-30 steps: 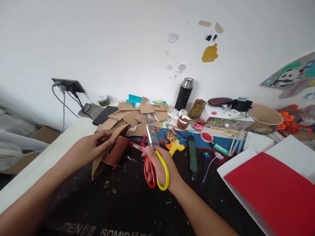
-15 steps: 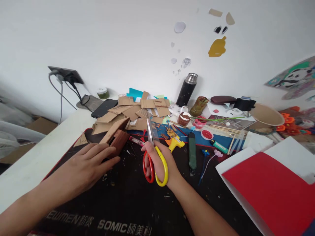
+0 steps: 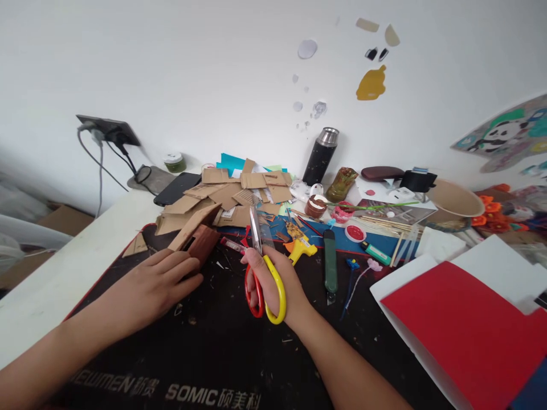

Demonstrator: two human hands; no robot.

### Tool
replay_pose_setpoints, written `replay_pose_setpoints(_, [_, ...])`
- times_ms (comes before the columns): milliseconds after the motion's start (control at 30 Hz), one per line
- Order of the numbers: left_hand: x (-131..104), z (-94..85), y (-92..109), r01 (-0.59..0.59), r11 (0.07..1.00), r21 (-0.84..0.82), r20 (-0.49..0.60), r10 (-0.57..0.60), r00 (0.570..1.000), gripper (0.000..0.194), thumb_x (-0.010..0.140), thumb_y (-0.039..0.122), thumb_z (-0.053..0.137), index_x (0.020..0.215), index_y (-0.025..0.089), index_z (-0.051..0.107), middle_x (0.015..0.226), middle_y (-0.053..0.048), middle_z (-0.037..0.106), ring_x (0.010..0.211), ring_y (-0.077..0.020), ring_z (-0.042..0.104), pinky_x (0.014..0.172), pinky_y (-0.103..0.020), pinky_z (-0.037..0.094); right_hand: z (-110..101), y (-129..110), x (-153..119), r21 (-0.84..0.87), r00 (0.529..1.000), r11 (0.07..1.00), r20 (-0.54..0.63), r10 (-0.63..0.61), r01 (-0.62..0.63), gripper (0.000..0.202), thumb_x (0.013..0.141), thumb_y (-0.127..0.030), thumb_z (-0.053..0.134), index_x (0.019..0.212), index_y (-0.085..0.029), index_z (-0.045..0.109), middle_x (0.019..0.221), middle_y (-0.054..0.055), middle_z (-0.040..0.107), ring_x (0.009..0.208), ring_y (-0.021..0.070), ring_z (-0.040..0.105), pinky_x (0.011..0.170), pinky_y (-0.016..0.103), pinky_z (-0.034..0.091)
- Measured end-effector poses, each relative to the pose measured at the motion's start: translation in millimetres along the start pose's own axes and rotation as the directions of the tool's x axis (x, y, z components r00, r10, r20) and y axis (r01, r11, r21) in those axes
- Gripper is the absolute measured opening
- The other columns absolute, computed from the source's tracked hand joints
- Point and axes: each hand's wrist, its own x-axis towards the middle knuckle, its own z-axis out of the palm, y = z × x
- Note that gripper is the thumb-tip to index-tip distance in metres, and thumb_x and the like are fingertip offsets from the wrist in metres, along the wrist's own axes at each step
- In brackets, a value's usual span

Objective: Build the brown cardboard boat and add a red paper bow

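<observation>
My right hand (image 3: 270, 279) is wrapped round a pair of scissors (image 3: 276, 296) with one red and one yellow handle loop. The blades point away from me, towards the cardboard, and look nearly closed. Over on the left, my left hand (image 3: 158, 285) lies with loosely stretched fingers at the near end of a reddish-brown painted cardboard piece (image 3: 204, 244). Its thumb is apart from the fingers, and the fingertips seem to touch that piece. A plain cardboard strip (image 3: 194, 228) leans up beside it. Just beyond the scissors lies a yellow glue gun (image 3: 303, 249).
Cardboard scraps (image 3: 231, 193) are heaped at the back. A green utility knife (image 3: 330, 265) lies right of my right hand, its blade tip showing. Further right are a green lighter (image 3: 376, 253) and red paper (image 3: 461, 319). A black flask (image 3: 321, 156) stands by the wall.
The whole view has shifted slightly, so things appear a little further left. Both hands keep nearly the same pose, with the scissors still in my right hand.
</observation>
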Motion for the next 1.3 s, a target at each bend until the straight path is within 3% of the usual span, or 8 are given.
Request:
replay_pose_setpoints(400, [37,-11.1,34,-0.155,0.987,-0.035,-0.031,0.154,0.988,0.03,0.109,0.016,0.058,0.082,0.025,0.066,0.075,0.0,0.069,0.071,-0.0223,0.058,0.075,-0.037,0.046,-1,-11,-2,0.036,1.0,0.999,-0.006,0.013,-0.013,0.075,0.089,-0.095,0.062,0.1,-0.021,0.062,0.056,-0.008,0.058,0.036,0.0125,0.054,0.034,0.02,0.04])
replay_pose_setpoints(500, [39,-5.9,29,-0.168,0.984,-0.058,-0.009,0.168,0.986,0.03,0.105,0.011,0.055,0.114,0.027,0.079,0.103,-0.004,0.084,0.094,-0.0247,0.072,0.091,-0.038,0.055,-3,-15,-1,0.044,1.0,0.999,-0.001,0.004,-0.004,0.076,0.087,-0.096,0.063,0.101,-0.021,0.062,0.056,-0.008,0.057,0.036,0.0123,0.054,0.034,0.02,0.039])
replay_pose_setpoints(600, [41,-5.4,20,0.034,0.982,-0.186,-0.118,-0.057,0.991,0.046,0.104,0.017,0.06,0.146,0.031,0.073,0.132,-0.007,0.085,0.118,-0.0289,0.077,0.106,-0.04,0.058,-4,-18,-2,0.062,0.999,0.998,0.047,0.004,-0.007,0.078,0.086,-0.096,0.064,0.102,-0.02,0.062,0.056,-0.007,0.058,0.036,0.0124,0.054,0.035,0.02,0.04])
replay_pose_setpoints(667, [48,-9.4,16,0.241,0.895,-0.374,-0.168,-0.321,0.932,0.041,0.104,0.034,0.068,0.144,0.032,0.075,0.128,-0.009,0.086,0.111,-0.0315,0.081,0.093,-0.04,0.065,-4,-21,-4,0.079,0.994,0.997,0.106,0.006,-0.014,0.079,0.085,-0.096,0.065,0.103,-0.02,0.063,0.056,-0.006,0.059,0.037,0.0126,0.054,0.035,0.02,0.04])
replay_pose_setpoints(767, [67,-18.9,10,0.388,0.585,-0.712,-0.021,-0.57,0.821,0.043,0.102,0.054,0.072,0.14,0.034,0.078,0.114,-0.01,0.089,0.093,-0.0319,0.083,0.071,-0.039,0.067,-4,-24,-9,0.091,0.979,0.996,0.204,-0.001,-0.018,0.079,0.087,-0.093,0.068,0.108,-0.018,0.066,0.058,-0.005,0.061,0.038,0.0125,0.055,0.036,0.02,0.042])
replay_pose_setpoints(933, [95,-27.4,5,0.4,0.15,-0.904,0.26,-0.549,0.795,0.043,0.098,0.063,0.077,0.121,0.028,0.085,0.101,-0.011,0.085,0.083,-0.0246,0.077,0.071,-0.035,0.063,-3,-26,-15,0.086,0.94,0.995,0.34,0.011,-0.043,0.082,0.086,-0.092,0.072,0.114,-0.015,0.068,0.062,-0.004,0.064,0.041,0.0117,0.057,0.039,0.02,0.044])
replay_pose_setpoints(1133, [101,-32.4,1,0.45,0.053,-0.892,0.374,-0.473,0.797,0.039,0.094,0.057,0.083,0.079,0.022,0.078,0.069,-0.001,0.067,0.062,-0.0155,0.057,0.058,-0.027,0.047,-2,-24,-14,0.098,0.917,0.992,0.398,0.039,-0.085,0.086,0.083,-0.093,0.074,0.117,-0.013,0.07,0.063,-0.002,0.066,0.043,0.0119,0.059,0.042,0.02,0.046])
replay_pose_setpoints(1300, [97,-33.7,-18,0.401,0.055,-0.914,0.306,-0.555,0.774,0.041,0.088,0.055,0.091,0.073,0.02,0.075,0.066,0.0,0.065,0.059,-0.0129,0.053,0.055,-0.024,0.042,-1,-24,-15,0.11,0.908,0.988,0.415,0.052,-0.107,0.085,0.084,-0.092,0.073,0.115,-0.012,0.072,0.063,-0.002,0.066,0.043,0.0114,0.059,0.043,0.02,0.048])
